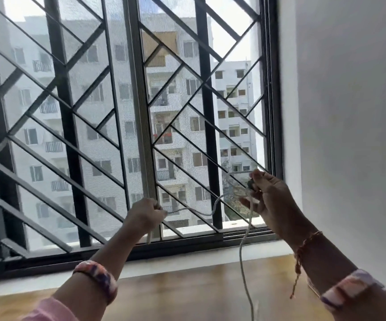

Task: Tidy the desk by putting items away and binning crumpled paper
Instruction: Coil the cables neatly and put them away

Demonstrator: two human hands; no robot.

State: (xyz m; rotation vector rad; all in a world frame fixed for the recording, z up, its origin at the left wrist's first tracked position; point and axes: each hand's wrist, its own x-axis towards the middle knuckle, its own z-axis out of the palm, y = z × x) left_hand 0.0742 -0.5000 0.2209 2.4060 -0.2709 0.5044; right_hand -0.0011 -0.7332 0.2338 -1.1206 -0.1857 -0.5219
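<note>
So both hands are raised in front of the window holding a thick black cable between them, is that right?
Not quite. The head view shows the cable is thin and white, not thick and black. The rest holds: the left hand and the right hand are both raised in front of the window, holding it between them.

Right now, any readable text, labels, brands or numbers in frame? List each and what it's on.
None readable.
White cable, held up by the left hand and right hand: no marking shows.
Wristbands: colour pattern only, no lettering.
Buildings beyond the window grille: too far and blurred to show any sign.
</note>
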